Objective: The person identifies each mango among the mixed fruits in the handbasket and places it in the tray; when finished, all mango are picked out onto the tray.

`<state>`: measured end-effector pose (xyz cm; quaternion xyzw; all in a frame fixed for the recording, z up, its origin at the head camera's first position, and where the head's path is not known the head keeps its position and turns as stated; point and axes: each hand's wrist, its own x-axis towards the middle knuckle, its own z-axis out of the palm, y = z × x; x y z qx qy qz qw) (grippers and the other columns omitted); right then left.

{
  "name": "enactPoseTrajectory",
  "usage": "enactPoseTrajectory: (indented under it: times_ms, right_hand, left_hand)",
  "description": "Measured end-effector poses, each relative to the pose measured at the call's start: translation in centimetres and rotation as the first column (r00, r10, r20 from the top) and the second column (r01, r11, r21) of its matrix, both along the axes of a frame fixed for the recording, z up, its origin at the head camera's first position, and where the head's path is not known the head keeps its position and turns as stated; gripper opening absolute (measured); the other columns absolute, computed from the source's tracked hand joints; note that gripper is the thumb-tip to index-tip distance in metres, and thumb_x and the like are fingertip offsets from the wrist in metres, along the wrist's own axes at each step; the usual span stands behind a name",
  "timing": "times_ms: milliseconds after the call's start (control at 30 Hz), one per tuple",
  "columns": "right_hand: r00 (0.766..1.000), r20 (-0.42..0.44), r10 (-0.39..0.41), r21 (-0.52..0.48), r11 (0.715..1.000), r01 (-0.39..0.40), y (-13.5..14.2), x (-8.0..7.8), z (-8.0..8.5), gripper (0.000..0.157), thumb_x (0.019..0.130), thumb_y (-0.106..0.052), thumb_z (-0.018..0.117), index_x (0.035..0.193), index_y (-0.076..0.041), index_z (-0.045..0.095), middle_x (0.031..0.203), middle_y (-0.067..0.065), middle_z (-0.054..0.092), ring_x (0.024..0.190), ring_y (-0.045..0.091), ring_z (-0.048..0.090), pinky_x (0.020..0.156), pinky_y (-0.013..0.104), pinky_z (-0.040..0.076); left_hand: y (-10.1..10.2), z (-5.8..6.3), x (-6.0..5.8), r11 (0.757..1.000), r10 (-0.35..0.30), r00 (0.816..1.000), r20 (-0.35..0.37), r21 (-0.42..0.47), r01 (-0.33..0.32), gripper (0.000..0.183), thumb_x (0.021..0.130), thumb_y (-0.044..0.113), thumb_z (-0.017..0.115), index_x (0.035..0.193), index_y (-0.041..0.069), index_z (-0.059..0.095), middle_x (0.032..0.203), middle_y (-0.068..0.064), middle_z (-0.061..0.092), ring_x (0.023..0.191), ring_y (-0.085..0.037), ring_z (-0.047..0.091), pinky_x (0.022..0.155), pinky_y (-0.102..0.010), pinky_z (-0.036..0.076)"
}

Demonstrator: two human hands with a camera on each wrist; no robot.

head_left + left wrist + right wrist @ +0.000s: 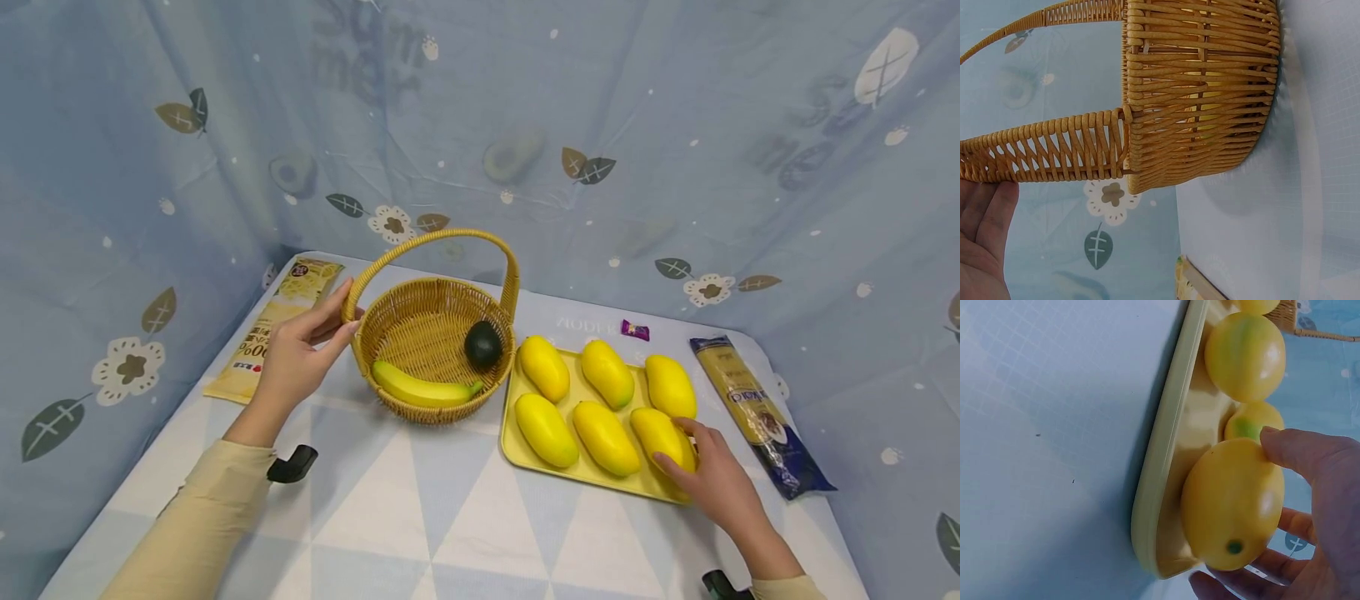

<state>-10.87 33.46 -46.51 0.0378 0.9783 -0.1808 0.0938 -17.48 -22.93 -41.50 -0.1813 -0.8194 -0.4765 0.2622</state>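
My left hand (302, 354) grips the left side of the wicker basket's handle (358, 293); in the left wrist view its fingers (996, 215) touch the handle's edge. Inside the basket (420, 292) lie a banana (423, 388) at the front and a dark avocado (483, 345) at the right. My right hand (720, 479) holds the front right mango (660, 435) on a yellow tray (600, 485). In the right wrist view the thumb (1291, 447) lies on one side of that mango and the fingers curl round the other. Several more mangoes (606, 437) fill the tray in two rows.
A yellow food packet (262, 333) lies left of the basket, partly behind my left hand. Behind the tray is a small purple wrapped candy (635, 330). A gold and blue packet (761, 417) lies to the right. Patterned blue curtains (510, 108) enclose the table.
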Motion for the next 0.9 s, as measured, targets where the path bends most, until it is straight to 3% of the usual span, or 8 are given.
enactPoseTrajectory:
  times_ms: [433, 733, 900]
  right_hand:
    - [0.999, -0.051, 0.017, -0.001, 1.0, -0.017, -0.64, -0.23, 0.38, 0.091, 0.092, -0.069, 0.059, 0.148, 0.001, 0.041, 0.144, 0.036, 0.036, 0.125, 0.057, 0.043, 0.101, 0.075, 0.038]
    - [0.997, -0.077, 0.025, -0.045, 0.999, -0.029, -0.81, -0.24, 0.17, 0.057, 0.101, -0.04, 0.063, 0.145, -0.005, 0.052, 0.131, 0.026, 0.055, 0.107, 0.039, 0.059, 0.084, 0.056, 0.056]
    - [0.995, -0.091, 0.027, -0.046, 0.998, -0.031, -0.73, -0.07, 0.17, 0.055, 0.101, -0.04, 0.063, 0.144, -0.007, 0.054, 0.132, 0.026, 0.055, 0.106, 0.038, 0.06, 0.082, 0.054, 0.057]
  left_hand:
    - [-0.24, 0.01, 0.05, 1.0, 0.022, 1.0, 0.01, -0.017, -0.022, 0.071, 0.09, -0.007, 0.073, 0.15, 0.025, 0.053, 0.114, -0.013, 0.074, 0.105, 0.009, 0.064, 0.086, -0.011, 0.053]
    - [-0.12, 0.05, 0.05, 1.0, 0.027, 1.0, -0.001, -0.01, -0.027, 0.069, 0.088, -0.009, 0.074, 0.148, 0.018, 0.055, 0.112, -0.013, 0.075, 0.103, 0.009, 0.063, 0.085, -0.009, 0.052]
    - [-0.08, 0.05, 0.05, 1.0, 0.023, 1.0, 0.003, -0.01, -0.023, 0.069, 0.088, -0.009, 0.074, 0.149, 0.018, 0.055, 0.113, -0.013, 0.075, 0.104, 0.009, 0.064, 0.086, -0.01, 0.053]
